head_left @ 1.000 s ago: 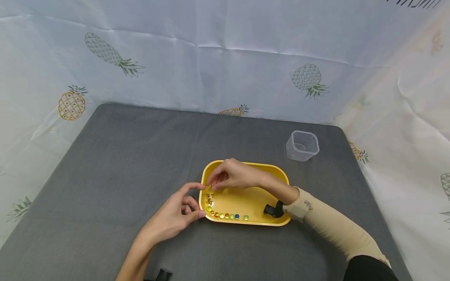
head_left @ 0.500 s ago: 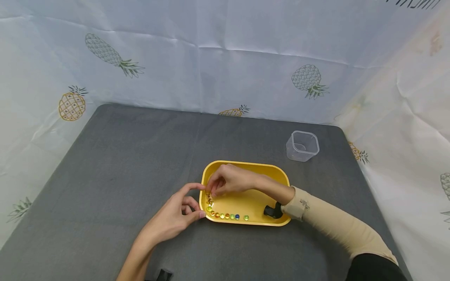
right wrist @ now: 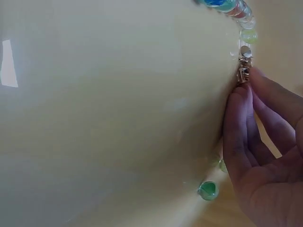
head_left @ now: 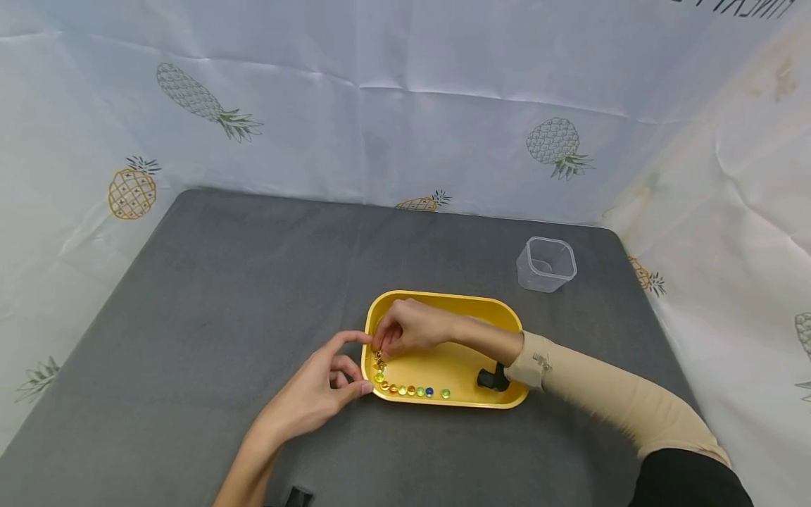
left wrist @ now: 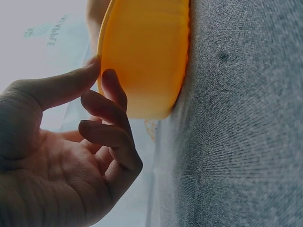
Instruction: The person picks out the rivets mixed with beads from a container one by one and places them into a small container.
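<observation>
A yellow tray (head_left: 431, 366) lies on the table. My left hand (head_left: 307, 398) is at its left end, thumb and forefinger spread and touching the rim, the other fingers loosely bent. In the left wrist view those fingertips meet the tray's outer wall (left wrist: 147, 56). My right hand (head_left: 418, 325) reaches into the tray's left side. Its thumb and fingertips pinch a small gold-coloured metal piece (right wrist: 243, 74), one of several in a line along the left wall. Glass marbles in yellow, orange, green and blue, such as the blue marble (head_left: 429, 392), run along the near wall.
A clear plastic container (head_left: 546, 265) stands at the back right of the grey table (head_left: 253, 282). A black device (head_left: 493, 379) hangs under my right wrist, over the tray. More marbles, such as a green marble (right wrist: 208, 190), lie beside my right hand. Pineapple-print cloth surrounds the table.
My right hand has moved slightly toward the near side along the tray's left wall, down to the gold-coloured pieces. My left hand has stayed at the rim.
</observation>
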The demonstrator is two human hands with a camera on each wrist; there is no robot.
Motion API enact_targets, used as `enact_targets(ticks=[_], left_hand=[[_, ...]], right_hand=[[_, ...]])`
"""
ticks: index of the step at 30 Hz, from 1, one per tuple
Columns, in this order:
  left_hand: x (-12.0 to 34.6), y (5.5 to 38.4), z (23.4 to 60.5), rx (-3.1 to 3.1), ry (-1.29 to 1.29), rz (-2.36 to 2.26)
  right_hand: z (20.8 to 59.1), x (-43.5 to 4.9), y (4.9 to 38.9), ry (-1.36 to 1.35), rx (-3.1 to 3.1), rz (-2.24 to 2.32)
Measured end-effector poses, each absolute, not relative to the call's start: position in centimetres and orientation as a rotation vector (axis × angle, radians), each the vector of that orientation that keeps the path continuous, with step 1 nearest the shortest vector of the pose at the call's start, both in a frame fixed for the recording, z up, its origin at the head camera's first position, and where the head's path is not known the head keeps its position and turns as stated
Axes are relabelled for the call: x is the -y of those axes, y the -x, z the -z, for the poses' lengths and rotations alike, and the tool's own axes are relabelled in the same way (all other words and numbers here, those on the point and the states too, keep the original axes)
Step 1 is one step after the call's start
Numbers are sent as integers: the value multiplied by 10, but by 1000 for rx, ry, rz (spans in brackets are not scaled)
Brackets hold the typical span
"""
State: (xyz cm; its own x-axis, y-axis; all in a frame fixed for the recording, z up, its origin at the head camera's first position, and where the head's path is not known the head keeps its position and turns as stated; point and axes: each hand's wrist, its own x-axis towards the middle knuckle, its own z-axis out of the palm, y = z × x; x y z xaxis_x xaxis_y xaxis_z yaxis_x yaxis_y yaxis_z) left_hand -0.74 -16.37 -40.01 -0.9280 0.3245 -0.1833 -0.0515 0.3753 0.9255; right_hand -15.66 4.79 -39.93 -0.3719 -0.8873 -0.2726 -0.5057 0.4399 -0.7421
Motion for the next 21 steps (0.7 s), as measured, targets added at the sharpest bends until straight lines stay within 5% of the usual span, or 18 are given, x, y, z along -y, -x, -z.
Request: enact_targets(ticks=[21], left_hand=[[163, 7, 399, -2310, -232, -1559]], right_hand=[[405, -45, 160, 1144, -1980, 763]])
